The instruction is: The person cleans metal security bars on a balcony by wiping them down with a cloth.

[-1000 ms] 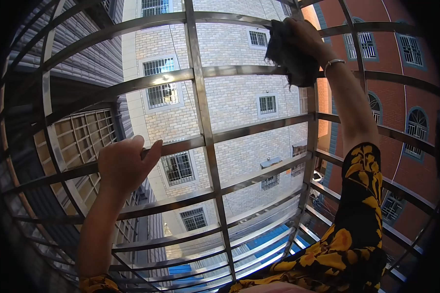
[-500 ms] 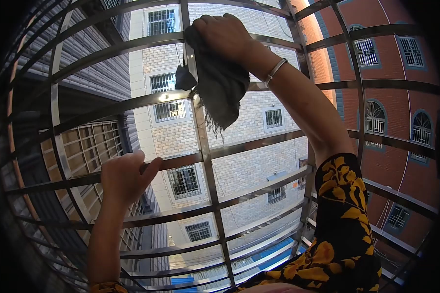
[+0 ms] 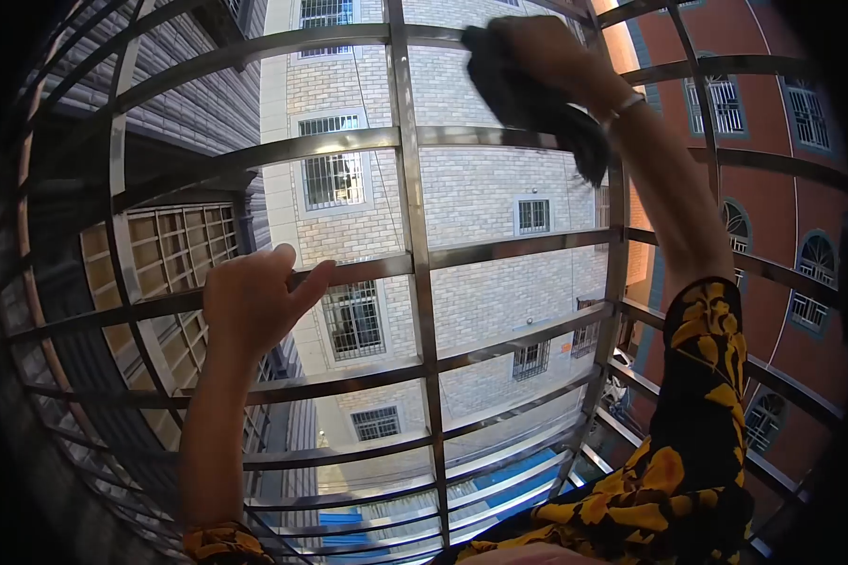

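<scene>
My right hand (image 3: 561,58) grips a dark, frayed cloth (image 3: 523,94) near the top of the view. The cloth lies against an upper horizontal bar of the metal window grille (image 3: 422,311), right of its middle upright, and its loose end hangs down to the right. A bracelet (image 3: 625,105) circles my right wrist. Lower on the left, my left hand (image 3: 259,297) is wrapped around a horizontal bar (image 3: 367,270), its thumb pointing up along the bar.
Beyond the bars stands a pale brick building (image 3: 481,301) with barred windows. A red building (image 3: 773,188) with arched windows rises on the right. Grey siding (image 3: 188,85) and a lattice panel (image 3: 174,245) lie to the left. Blue roofing (image 3: 518,480) shows far below.
My right hand has carried the cloth rightward, from the middle upright to a horizontal bar right of it. The left hand keeps its hold on the bar. The view has shifted slightly.
</scene>
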